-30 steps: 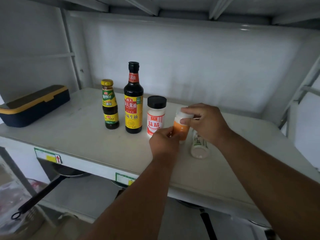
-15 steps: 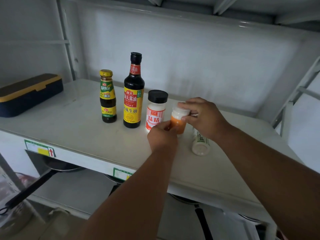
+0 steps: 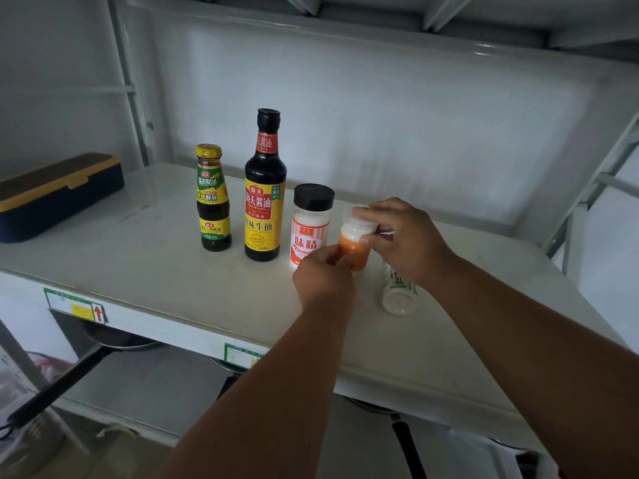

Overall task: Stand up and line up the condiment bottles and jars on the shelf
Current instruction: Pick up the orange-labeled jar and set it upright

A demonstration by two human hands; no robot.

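In the head view, we held the orange jar (image 3: 353,252) upright on the shelf (image 3: 145,271): left hand (image 3: 323,280) fingers grasping its base, right hand (image 3: 403,242) fingers pinching its white cap. The white jar (image 3: 397,293) lay toppled at four o'clock from it, the black-capped jar (image 3: 310,224) standing at nine o'clock.

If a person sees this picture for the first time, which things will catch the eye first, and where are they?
First, the two hands at the middle of the white shelf: the left hand and the right hand both grip a small orange jar with a white cap. To its left three containers stand upright in a row: a small yellow-capped dark sauce bottle, a tall dark soy sauce bottle and a black-lidded white jar. A white salt bottle lies on its side below the right hand.
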